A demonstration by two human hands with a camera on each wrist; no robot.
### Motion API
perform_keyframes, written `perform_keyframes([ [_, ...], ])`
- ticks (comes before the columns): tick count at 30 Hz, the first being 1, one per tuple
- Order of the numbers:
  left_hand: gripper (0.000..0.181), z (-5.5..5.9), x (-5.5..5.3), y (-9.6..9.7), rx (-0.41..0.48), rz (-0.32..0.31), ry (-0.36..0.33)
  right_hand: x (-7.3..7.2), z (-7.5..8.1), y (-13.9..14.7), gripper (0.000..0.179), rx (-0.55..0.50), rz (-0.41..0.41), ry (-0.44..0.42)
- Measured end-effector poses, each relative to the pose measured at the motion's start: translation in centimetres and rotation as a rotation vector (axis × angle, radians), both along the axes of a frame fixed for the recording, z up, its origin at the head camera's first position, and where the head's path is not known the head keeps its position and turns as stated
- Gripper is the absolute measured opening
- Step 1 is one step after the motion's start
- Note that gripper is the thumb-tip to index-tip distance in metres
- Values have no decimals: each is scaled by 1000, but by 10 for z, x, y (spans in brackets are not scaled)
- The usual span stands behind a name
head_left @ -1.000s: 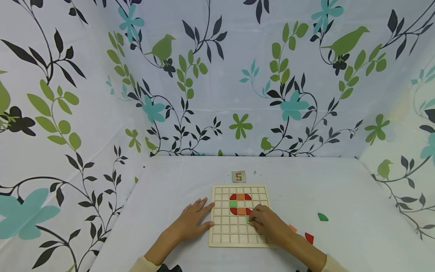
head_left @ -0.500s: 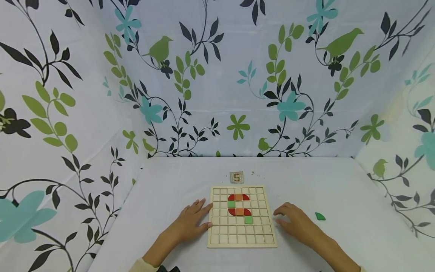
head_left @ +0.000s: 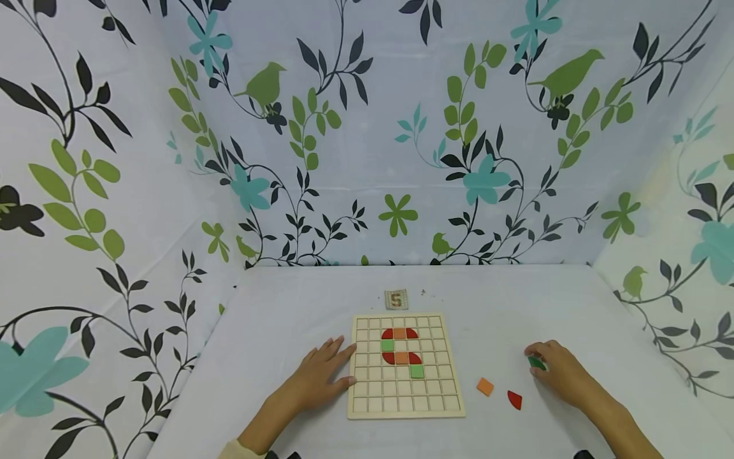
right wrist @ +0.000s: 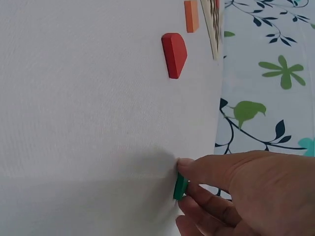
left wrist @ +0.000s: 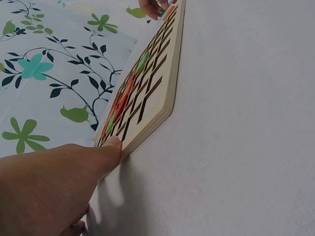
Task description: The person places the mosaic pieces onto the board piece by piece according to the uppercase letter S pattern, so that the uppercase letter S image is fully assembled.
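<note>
A wooden grid board (head_left: 375, 387) lies flat on the white table, holding red, orange and light green tiles set in a curved pattern. My left hand (head_left: 318, 381) rests at its left edge, fingers straight and the thumb (left wrist: 112, 144) touching the rim. Off to the right of the board, my right hand (head_left: 563, 373) pinches a dark green quarter-circle tile (right wrist: 180, 186) between thumb and fingers, at the table surface. An orange square tile (head_left: 485, 386) and a red quarter-circle tile (head_left: 515, 400) lie loose between the board and that hand.
A small patterned card (head_left: 396, 299) with an S-like figure lies behind the board. Tiny dark specks (head_left: 424, 292) are next to it. Printed cloth (head_left: 367, 159) with birds and leaves hangs at the back and sides of the white table.
My right hand has left the board, moved right past the orange and red tiles, and taken hold of the dark green tile. A light green square now shows uncovered in the grid. The left hand stays.
</note>
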State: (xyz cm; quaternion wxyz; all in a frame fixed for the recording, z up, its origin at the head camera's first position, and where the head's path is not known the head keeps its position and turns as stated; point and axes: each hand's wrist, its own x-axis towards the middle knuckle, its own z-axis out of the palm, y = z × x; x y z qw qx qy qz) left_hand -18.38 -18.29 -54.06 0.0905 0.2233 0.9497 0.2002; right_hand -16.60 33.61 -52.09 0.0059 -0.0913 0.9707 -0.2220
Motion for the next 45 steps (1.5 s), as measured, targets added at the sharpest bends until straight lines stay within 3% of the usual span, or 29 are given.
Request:
perform_keyframes([
  [6,73,-1,-1,0,-2,-1,6,-4,-3,0,19,-26,-11,-11],
  [12,72,-1,-1,0,4,-2,11,-5,2,-3,26,-61,-50,-83],
  [21,72,0,0,-2,1,1,12,-2,9,-4,22,-76,-16,-131],
  [28,71,1,1,-1,12,1,-8,1,7,-1,39,-91,-31,-137],
  [34,71,-3,2,-1,-8,0,-11,7,-5,0,26,-78,21,-61],
  [45,71,-5,0,-1,-15,0,6,-3,-17,-12,19,-107,-26,34],
])
